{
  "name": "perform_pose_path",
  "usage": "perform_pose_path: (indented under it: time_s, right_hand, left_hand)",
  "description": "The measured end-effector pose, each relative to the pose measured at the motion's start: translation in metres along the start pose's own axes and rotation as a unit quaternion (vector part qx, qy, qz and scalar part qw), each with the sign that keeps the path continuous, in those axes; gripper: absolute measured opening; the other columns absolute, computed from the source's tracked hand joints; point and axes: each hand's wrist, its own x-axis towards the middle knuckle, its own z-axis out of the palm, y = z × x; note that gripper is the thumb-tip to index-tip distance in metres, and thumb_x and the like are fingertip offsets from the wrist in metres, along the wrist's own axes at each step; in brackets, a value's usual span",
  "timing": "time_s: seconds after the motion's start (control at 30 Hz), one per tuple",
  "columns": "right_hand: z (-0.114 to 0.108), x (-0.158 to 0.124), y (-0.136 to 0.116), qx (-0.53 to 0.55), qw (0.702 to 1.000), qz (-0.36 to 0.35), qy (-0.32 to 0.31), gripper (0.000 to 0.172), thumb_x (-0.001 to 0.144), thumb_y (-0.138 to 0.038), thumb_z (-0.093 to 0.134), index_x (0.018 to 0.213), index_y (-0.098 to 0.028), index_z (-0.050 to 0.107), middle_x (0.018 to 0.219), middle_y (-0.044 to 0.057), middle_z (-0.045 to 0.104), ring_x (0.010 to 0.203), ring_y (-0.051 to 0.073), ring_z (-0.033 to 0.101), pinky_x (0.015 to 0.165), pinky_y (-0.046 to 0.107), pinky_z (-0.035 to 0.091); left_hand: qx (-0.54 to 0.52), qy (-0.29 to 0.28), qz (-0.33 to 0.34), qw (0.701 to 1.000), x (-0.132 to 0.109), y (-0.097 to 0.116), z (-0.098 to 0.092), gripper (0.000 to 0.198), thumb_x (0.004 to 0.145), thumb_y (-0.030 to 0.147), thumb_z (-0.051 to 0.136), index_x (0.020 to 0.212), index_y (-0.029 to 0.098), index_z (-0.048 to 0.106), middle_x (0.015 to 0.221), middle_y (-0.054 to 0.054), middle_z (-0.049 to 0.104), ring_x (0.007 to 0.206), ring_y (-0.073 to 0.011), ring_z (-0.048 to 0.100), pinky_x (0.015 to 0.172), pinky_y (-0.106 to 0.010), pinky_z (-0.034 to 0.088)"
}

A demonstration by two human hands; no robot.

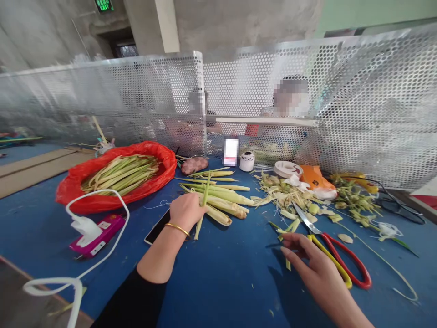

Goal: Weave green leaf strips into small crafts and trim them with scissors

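My left hand (186,212), with a gold bangle at its wrist, is closed on a slim green stalk (206,189) that sticks up past the fingers. Beside it lies a row of pale green, husk-like stalks (227,195), some thick and some thin. Under that wrist a dark phone (159,228) is partly hidden. My right hand (310,259) hovers over the table with bent fingers and a gap between thumb and forefinger. Green leaf scraps (290,228) lie by its fingertips. Scissors (327,241) with red and yellow handles rest partly behind this hand, blades apart.
A red plastic bag (167,159) holding long green strips stands at the left, near a purple power strip (99,234) with a white cable. Trimmings (280,193), a tape roll (288,169) and an orange packet (316,180) lie at the right. Behind runs a perforated metal screen (239,86), with people beyond.
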Motion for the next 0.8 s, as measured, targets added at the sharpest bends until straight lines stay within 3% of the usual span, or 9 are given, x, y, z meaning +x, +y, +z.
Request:
perform_pose_path:
  time_s: [0.17, 0.37, 0.53, 0.67, 0.73, 0.8]
  right_hand:
    - [0.0, 0.001, 0.002, -0.004, 1.0, -0.003, -0.013, 0.037, 0.083, -0.052, 0.051, 0.105, -0.024, 0.06, 0.103, 0.007, 0.066, 0.094, 0.023, 0.063, 0.08, 0.031, 0.052]
    - [0.002, 0.001, 0.003, -0.01, 0.999, -0.002, -0.03, 0.036, 0.084, -0.052, 0.049, 0.105, -0.025, 0.06, 0.104, 0.005, 0.066, 0.095, 0.022, 0.063, 0.08, 0.031, 0.051]
    - [0.002, 0.002, 0.002, -0.007, 1.0, -0.014, -0.025, 0.035, 0.084, -0.05, 0.05, 0.103, -0.024, 0.062, 0.101, 0.006, 0.067, 0.093, 0.022, 0.064, 0.078, 0.03, 0.052]
    - [0.002, 0.002, 0.001, -0.01, 1.0, -0.012, -0.025, 0.034, 0.083, -0.05, 0.05, 0.101, -0.024, 0.063, 0.099, 0.006, 0.068, 0.09, 0.022, 0.064, 0.076, 0.029, 0.052]
    - [0.002, 0.001, 0.0, -0.006, 0.999, -0.006, -0.032, 0.034, 0.083, -0.05, 0.05, 0.101, -0.024, 0.063, 0.099, 0.006, 0.068, 0.09, 0.022, 0.064, 0.075, 0.029, 0.053]
    - [0.004, 0.001, 0.0, -0.001, 0.999, -0.005, -0.037, 0.033, 0.083, -0.049, 0.051, 0.101, -0.024, 0.063, 0.099, 0.006, 0.068, 0.09, 0.022, 0.064, 0.074, 0.028, 0.053]
  left_hand:
    - [-0.09, -0.022, 0.034, 0.995, 0.003, -0.002, 0.004, 0.018, 0.064, 0.026, 0.063, 0.048, 0.019, 0.058, 0.065, -0.007, 0.067, 0.072, -0.0229, 0.064, 0.064, -0.029, 0.042]
    - [-0.238, -0.014, 0.024, 0.971, 0.021, 0.012, 0.007, 0.026, 0.081, 0.031, 0.046, 0.075, 0.018, 0.067, 0.069, -0.003, 0.07, 0.056, -0.0128, 0.064, 0.05, -0.02, 0.041]
    - [-0.289, -0.017, 0.023, 0.957, 0.053, 0.022, 0.02, 0.033, 0.086, 0.035, 0.044, 0.086, 0.013, 0.068, 0.077, -0.007, 0.072, 0.057, -0.013, 0.065, 0.045, -0.019, 0.041]
    - [-0.235, 0.01, 0.038, 0.971, 0.063, 0.02, 0.022, 0.022, 0.081, 0.032, 0.055, 0.08, 0.014, 0.068, 0.073, -0.008, 0.07, 0.067, -0.0199, 0.067, 0.057, -0.026, 0.049]
    - [-0.195, 0.049, 0.058, 0.978, 0.062, 0.017, 0.019, 0.02, 0.078, 0.024, 0.057, 0.092, 0.016, 0.068, 0.087, -0.011, 0.07, 0.088, -0.0255, 0.065, 0.073, -0.033, 0.05]
    - [-0.167, 0.076, 0.103, 0.978, 0.062, 0.016, 0.015, 0.03, 0.076, 0.013, 0.054, 0.103, 0.019, 0.066, 0.106, -0.011, 0.067, 0.108, -0.0264, 0.057, 0.09, -0.036, 0.044]
